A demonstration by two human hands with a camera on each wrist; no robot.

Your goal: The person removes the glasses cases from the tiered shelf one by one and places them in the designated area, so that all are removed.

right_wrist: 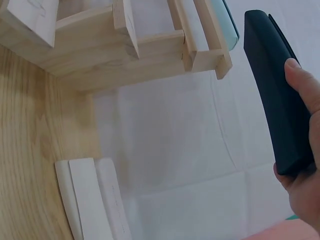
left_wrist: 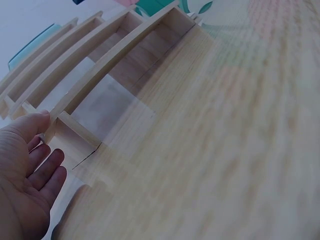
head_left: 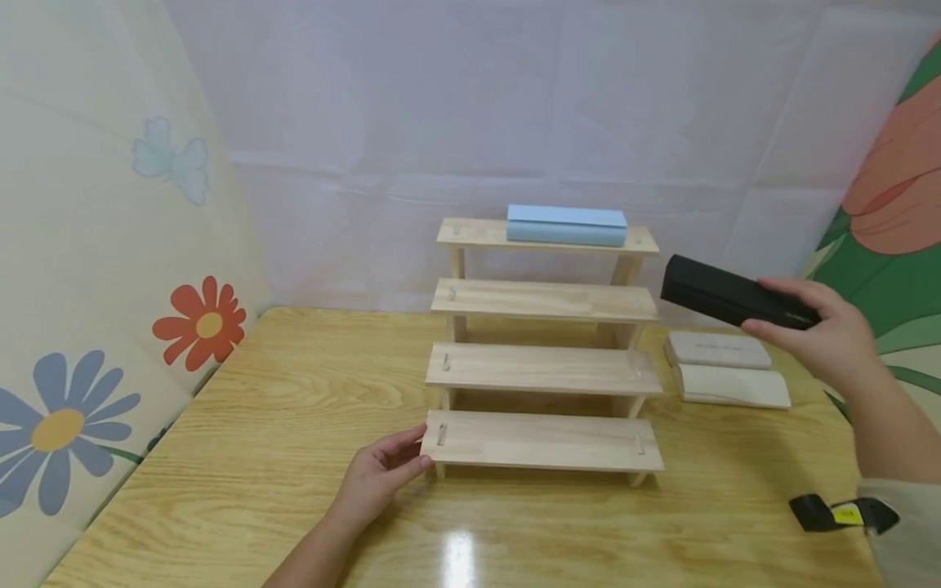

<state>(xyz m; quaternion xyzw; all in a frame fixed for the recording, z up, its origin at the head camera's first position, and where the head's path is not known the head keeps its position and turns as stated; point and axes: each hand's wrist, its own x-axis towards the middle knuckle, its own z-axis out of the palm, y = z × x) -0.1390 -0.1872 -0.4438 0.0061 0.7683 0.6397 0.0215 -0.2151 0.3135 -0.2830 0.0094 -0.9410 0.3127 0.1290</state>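
Note:
My right hand (head_left: 831,331) grips a long black glasses case (head_left: 728,294) by one end, raised to the right of a wooden four-step display rack (head_left: 544,441). In the right wrist view the thumb lies along the side of the black case (right_wrist: 272,95). At the rack's lowest step, my left hand (head_left: 378,482) pinches the left end between thumb and index finger. The left wrist view shows the other fingers (left_wrist: 47,172) of that hand loosely bent below the board. A light blue glasses case (head_left: 566,226) lies on the top step, toward its right side.
Two pale cases, a greyish one (head_left: 719,349) and a cream one (head_left: 731,385), lie side by side on the table (head_left: 294,441) right of the rack. A black strap with a yellow label (head_left: 845,514) shows by the right sleeve. White cloth (head_left: 367,98) hangs behind.

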